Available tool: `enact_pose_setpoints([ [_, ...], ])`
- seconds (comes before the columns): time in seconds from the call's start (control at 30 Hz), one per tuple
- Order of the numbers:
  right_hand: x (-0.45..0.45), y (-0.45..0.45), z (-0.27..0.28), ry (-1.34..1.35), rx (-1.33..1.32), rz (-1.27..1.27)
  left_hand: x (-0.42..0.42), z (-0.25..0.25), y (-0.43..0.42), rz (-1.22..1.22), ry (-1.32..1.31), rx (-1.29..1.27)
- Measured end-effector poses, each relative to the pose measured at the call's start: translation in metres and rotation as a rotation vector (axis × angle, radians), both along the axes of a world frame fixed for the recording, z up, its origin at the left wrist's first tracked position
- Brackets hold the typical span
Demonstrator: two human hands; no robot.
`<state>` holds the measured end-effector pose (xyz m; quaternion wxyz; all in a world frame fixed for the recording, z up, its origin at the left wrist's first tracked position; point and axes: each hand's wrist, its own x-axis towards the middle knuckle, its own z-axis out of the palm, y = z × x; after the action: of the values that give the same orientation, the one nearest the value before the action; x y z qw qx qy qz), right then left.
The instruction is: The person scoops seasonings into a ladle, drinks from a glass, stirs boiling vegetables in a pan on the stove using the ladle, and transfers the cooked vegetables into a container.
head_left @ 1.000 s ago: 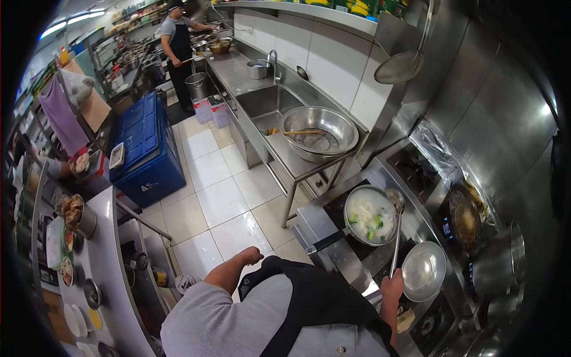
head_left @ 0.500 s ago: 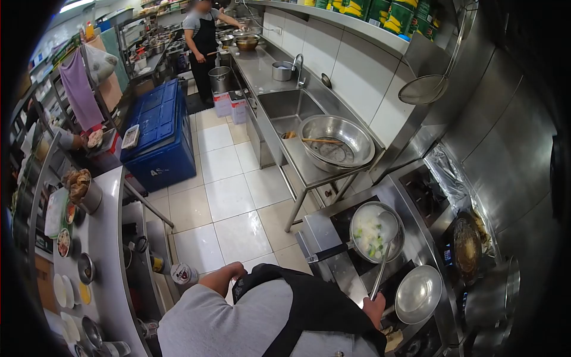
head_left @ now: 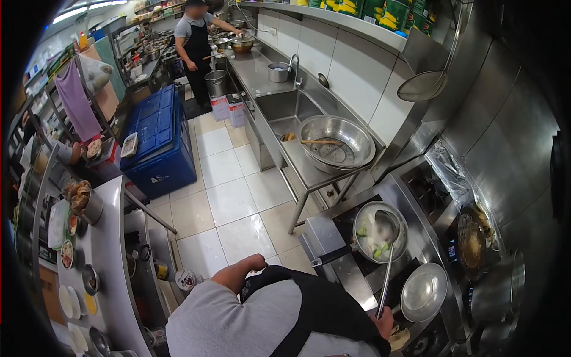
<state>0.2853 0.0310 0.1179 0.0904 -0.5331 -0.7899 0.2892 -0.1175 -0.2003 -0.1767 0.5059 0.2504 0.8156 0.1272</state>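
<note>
My right hand (head_left: 385,323) is wrapped round the long handle of a metal ladle (head_left: 386,285). The ladle's bowl lies inside a frying pan (head_left: 405,241) on the stove, among pale liquid, whitish pieces and green vegetables. Beside that pan, closer to my right hand, rests a shallow round metal pan or lid (head_left: 423,293) with nothing in it. My left hand (head_left: 254,263) is held in front of my apron, away from the stove. Its fingers look curled in a fist, and no object shows in it.
A large metal basin (head_left: 363,140) with a wooden-handled tool stands beside the sink (head_left: 284,107). A strainer (head_left: 422,88) hangs at upper right. Bowls line the left counter (head_left: 113,250). A blue chest (head_left: 157,143) borders the tiled floor; a co-worker (head_left: 193,44) stands beyond it.
The ladle's bowl and the food have shifted within the pan. My left hand has moved forward and slightly right, away from my apron. The co-worker's position has changed slightly in view.
</note>
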Motion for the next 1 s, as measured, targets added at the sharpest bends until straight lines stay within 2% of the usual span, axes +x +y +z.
enact_pose_setpoints([
  [0.07, 0.020, 0.004, -0.029, 0.036, 0.020, 0.052, -0.002, -0.006, 0.000, 0.009, -0.015, -0.054],
  [0.17, 0.033, 0.005, -0.041, 0.036, -0.018, 0.122, -0.002, -0.016, -0.007, 0.032, -0.022, -0.067],
  [0.33, 0.027, -0.003, -0.026, -0.026, -0.182, 0.119, 0.000, -0.017, -0.017, 0.036, -0.031, -0.083],
  [0.53, 0.051, 0.016, -0.087, -0.027, -0.061, 0.241, 0.002, -0.018, -0.019, 0.093, -0.065, -0.108],
  [0.6, 0.057, 0.015, -0.101, 0.059, -0.036, 0.245, 0.002, -0.021, -0.019, 0.067, -0.066, -0.119],
  [0.67, 0.051, 0.006, -0.089, 0.106, -0.041, 0.235, 0.003, -0.021, -0.019, 0.086, -0.055, -0.047],
  [0.7, 0.044, 0.001, -0.079, 0.167, -0.035, 0.232, 0.000, -0.032, -0.022, -0.040, -0.005, 0.066],
  [0.77, 0.033, -0.001, -0.071, 0.117, 0.025, 0.171, -0.004, -0.051, -0.027, -0.196, 0.050, 0.130],
  [0.8, 0.037, 0.007, -0.100, -0.052, 0.069, 0.110, -0.004, -0.057, -0.027, -0.219, 0.082, 0.081],
  [0.87, 0.026, 0.016, -0.097, -0.217, 0.078, 0.059, -0.004, -0.092, -0.035, 0.151, -0.088, 0.135],
  [0.9, 0.020, 0.020, -0.090, -0.229, 0.061, 0.037, -0.005, -0.099, -0.039, 0.160, -0.061, 0.184],
  [1.0, 0.009, 0.035, -0.093, -0.253, 0.081, 0.023, 0.001, -0.112, -0.049, -0.081, 0.091, 0.336],
])
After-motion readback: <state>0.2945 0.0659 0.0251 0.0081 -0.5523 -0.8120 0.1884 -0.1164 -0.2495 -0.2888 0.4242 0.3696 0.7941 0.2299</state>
